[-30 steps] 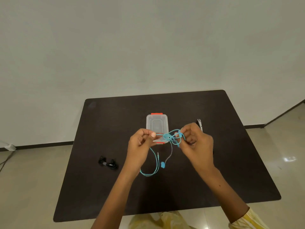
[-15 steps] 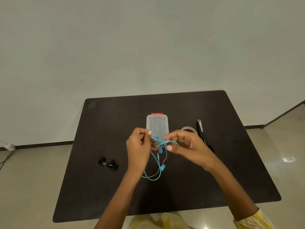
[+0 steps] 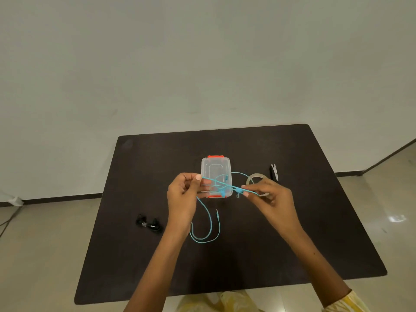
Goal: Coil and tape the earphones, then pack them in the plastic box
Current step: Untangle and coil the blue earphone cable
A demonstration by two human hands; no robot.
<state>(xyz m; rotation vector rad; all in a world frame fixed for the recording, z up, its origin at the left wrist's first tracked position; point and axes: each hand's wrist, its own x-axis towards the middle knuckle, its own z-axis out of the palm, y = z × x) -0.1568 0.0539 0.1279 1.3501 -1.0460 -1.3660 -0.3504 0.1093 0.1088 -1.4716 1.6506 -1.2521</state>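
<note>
Pinching the blue earphone cable (image 3: 221, 184) taut between them, left hand (image 3: 183, 194) and right hand (image 3: 266, 194) curl closed.

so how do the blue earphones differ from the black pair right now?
The blue earphones are held above the table, pulled between the left hand and right hand; the black earphones lie untouched on the table. The blue cord is strung out, its plug end hanging in a loop; the black pair sits in a compact bundle. Neither is in the plastic box.

Turquoise earphones (image 3: 211, 224) — clear plastic box (image 3: 216, 174), orange clips — dark brown table (image 3: 292, 233).
</note>
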